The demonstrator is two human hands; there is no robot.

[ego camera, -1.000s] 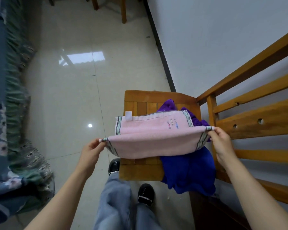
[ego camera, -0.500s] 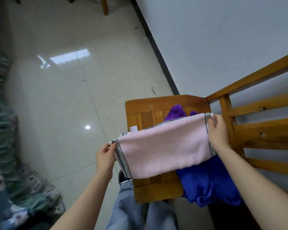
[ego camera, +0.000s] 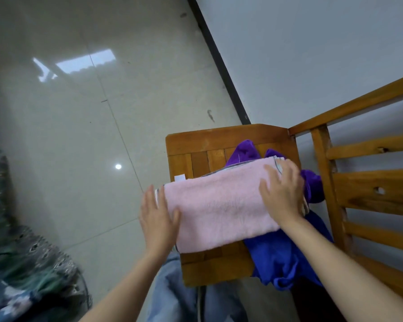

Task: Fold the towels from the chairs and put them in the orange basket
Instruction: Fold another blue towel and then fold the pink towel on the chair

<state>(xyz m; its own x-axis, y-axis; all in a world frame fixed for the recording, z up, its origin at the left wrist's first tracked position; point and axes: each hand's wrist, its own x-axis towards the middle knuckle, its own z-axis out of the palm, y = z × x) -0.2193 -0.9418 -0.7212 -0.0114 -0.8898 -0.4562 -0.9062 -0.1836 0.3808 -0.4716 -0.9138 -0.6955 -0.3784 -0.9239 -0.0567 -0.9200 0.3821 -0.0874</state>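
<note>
pink towel [ego camera: 219, 208] is folded into a strip lying across the seat [ego camera: 209, 140] of the wooden chair, reaching from its left edge to the right side. left hand [ego camera: 157, 223] lies flat with straight fingers on the towel's left end, gripping nothing. right hand [ego camera: 283, 194] is spread flat on the right end, just pressing. purple towel [ego camera: 244, 151] pokes out behind it, blue towel [ego camera: 284, 259] hangs over the front right corner.
</note>
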